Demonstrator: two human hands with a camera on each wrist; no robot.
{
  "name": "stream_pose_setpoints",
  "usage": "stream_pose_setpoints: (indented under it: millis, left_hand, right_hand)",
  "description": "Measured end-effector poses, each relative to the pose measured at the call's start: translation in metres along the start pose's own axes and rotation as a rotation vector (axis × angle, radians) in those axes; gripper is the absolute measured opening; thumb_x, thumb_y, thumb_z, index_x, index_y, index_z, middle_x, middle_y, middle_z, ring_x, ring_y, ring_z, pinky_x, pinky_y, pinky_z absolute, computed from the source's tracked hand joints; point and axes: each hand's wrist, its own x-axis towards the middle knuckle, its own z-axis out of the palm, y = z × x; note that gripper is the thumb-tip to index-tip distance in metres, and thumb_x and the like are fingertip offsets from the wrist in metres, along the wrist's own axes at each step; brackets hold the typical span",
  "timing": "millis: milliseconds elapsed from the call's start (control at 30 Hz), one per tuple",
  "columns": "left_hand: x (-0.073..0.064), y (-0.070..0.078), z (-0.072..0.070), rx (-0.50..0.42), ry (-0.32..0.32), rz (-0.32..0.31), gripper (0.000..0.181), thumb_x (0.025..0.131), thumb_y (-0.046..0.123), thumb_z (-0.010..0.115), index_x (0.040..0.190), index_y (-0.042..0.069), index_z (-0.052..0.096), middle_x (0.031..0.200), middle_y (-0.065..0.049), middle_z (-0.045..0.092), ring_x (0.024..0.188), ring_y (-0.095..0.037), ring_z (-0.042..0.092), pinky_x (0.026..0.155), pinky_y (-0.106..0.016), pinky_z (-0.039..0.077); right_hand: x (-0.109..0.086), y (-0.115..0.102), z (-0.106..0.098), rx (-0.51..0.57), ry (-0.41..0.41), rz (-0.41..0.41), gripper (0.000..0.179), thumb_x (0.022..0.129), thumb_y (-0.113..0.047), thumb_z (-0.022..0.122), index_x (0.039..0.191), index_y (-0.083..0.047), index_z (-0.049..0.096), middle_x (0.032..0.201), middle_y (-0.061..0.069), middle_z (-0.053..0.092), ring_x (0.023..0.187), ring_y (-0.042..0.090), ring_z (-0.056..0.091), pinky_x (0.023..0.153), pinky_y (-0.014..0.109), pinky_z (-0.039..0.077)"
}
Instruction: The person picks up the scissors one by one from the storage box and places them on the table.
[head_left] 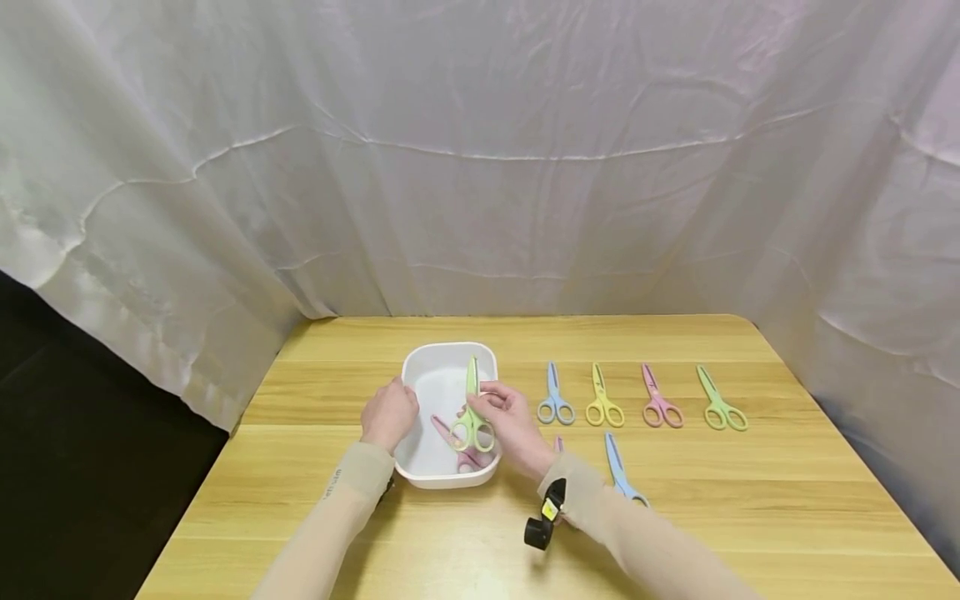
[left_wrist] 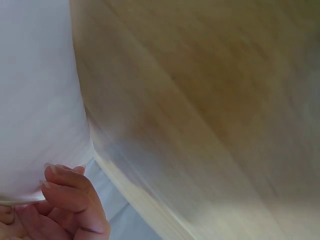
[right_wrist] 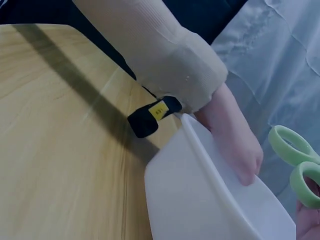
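A white plastic bin (head_left: pixel 426 458) stands on the table, with pink scissors (head_left: pixel 444 431) lying inside it. My left hand (head_left: pixel 390 414) grips the bin's left rim; in the left wrist view its curled fingers (left_wrist: pixel 75 200) show beside the white wall. Over the right part of the bin, my right hand (head_left: pixel 517 425) pinches green scissors (head_left: pixel 471 417) between thumb and fingers. Their blades point away from me and the handle loops overlap the pink pair in the head view. The right wrist view catches the green loops (right_wrist: pixel 298 185) above the bin's rim.
Right of the bin, blue (head_left: pixel 553 398), yellow (head_left: pixel 599 398), pink (head_left: pixel 655 402) and green scissors (head_left: pixel 717 402) lie in a row on the wooden table (head_left: pixel 787 500). Nearer, another blue pair (head_left: pixel 617 468) and a pink pair (head_left: pixel 558 444) are partly hidden by my right arm. Grey curtains (head_left: pixel 525 208) surround the table.
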Motion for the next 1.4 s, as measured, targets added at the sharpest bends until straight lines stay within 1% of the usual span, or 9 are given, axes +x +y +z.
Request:
stream_pose_setpoints:
  millis: [333,533,600,767,933,1000,1133,1233,1400]
  left_hand:
    - [0.000,0.001,0.000,0.011,-0.006,-0.007,0.050,0.104,0.022,0.034,0.142,-0.007,0.049,0.101,-0.023,0.069,0.082,-0.032,0.067,0.064,-0.043,0.060]
    - [0.000,0.002,-0.001,0.010,-0.015,-0.011,0.052,0.104,0.023,0.035,0.146,-0.007,0.044,0.117,-0.029,0.067,0.095,-0.039,0.069,0.074,-0.047,0.062]
    - [0.000,0.002,0.000,0.017,-0.017,-0.013,0.052,0.104,0.023,0.035,0.146,-0.007,0.044,0.119,-0.029,0.067,0.096,-0.039,0.068,0.075,-0.048,0.061]
    - [0.000,0.002,0.000,0.022,-0.020,-0.010,0.052,0.104,0.023,0.035,0.146,-0.007,0.045,0.117,-0.029,0.067,0.094,-0.039,0.069,0.072,-0.046,0.061]
    - [0.000,0.002,0.000,0.018,-0.015,-0.003,0.052,0.104,0.022,0.035,0.146,-0.008,0.043,0.120,-0.030,0.066,0.096,-0.040,0.069,0.072,-0.046,0.062]
    - [0.000,0.001,0.000,0.024,-0.014,-0.001,0.052,0.104,0.023,0.035,0.146,-0.008,0.044,0.118,-0.030,0.067,0.094,-0.039,0.069,0.072,-0.046,0.061]
    - [0.000,0.001,0.000,0.036,-0.012,0.003,0.052,0.104,0.022,0.035,0.146,-0.008,0.044,0.119,-0.030,0.067,0.095,-0.039,0.069,0.074,-0.047,0.061]
    - [-0.001,0.001,-0.001,0.036,-0.012,0.002,0.052,0.104,0.022,0.035,0.146,-0.008,0.044,0.119,-0.030,0.067,0.095,-0.040,0.069,0.075,-0.049,0.061]
    - [-0.001,0.002,-0.003,0.036,-0.014,-0.002,0.053,0.104,0.022,0.035,0.146,-0.008,0.044,0.120,-0.031,0.067,0.096,-0.041,0.069,0.076,-0.050,0.061]
  right_hand:
    - [-0.005,-0.003,-0.029,0.027,0.008,0.041,0.038,0.098,-0.011,0.062,0.131,0.006,0.054,0.093,-0.002,0.076,0.082,0.007,0.068,0.077,0.022,0.058]
    - [-0.006,-0.004,-0.045,-0.003,0.054,0.074,0.039,0.098,-0.012,0.062,0.132,0.005,0.054,0.096,0.004,0.077,0.079,0.006,0.068,0.075,0.021,0.058]
    - [-0.007,-0.004,-0.050,-0.025,0.081,0.087,0.038,0.097,-0.013,0.063,0.131,0.003,0.056,0.097,0.006,0.077,0.078,0.007,0.068,0.078,0.024,0.058]
    - [-0.011,-0.005,-0.063,-0.032,0.127,0.123,0.038,0.096,-0.019,0.066,0.129,-0.002,0.057,0.091,-0.001,0.077,0.080,0.009,0.069,0.088,0.031,0.053]
    - [-0.015,-0.007,-0.078,0.044,0.103,0.123,0.039,0.097,-0.017,0.065,0.130,-0.001,0.051,0.086,-0.005,0.076,0.081,0.007,0.070,0.081,0.022,0.055]
    - [-0.016,-0.008,-0.085,0.038,0.091,0.104,0.039,0.098,-0.015,0.063,0.131,0.002,0.049,0.088,-0.004,0.077,0.079,0.006,0.070,0.076,0.019,0.057]
    - [-0.018,-0.011,-0.100,0.000,0.085,0.065,0.042,0.100,-0.012,0.059,0.134,0.008,0.047,0.093,0.001,0.079,0.079,0.003,0.072,0.077,0.017,0.058]
    - [-0.019,-0.013,-0.110,-0.016,0.091,0.062,0.043,0.101,-0.013,0.059,0.135,0.010,0.047,0.093,-0.001,0.079,0.079,0.003,0.072,0.077,0.018,0.059]
    - [-0.021,-0.015,-0.125,-0.057,0.123,0.083,0.039,0.101,-0.016,0.059,0.132,0.005,0.050,0.086,-0.009,0.076,0.075,0.002,0.069,0.073,0.019,0.058]
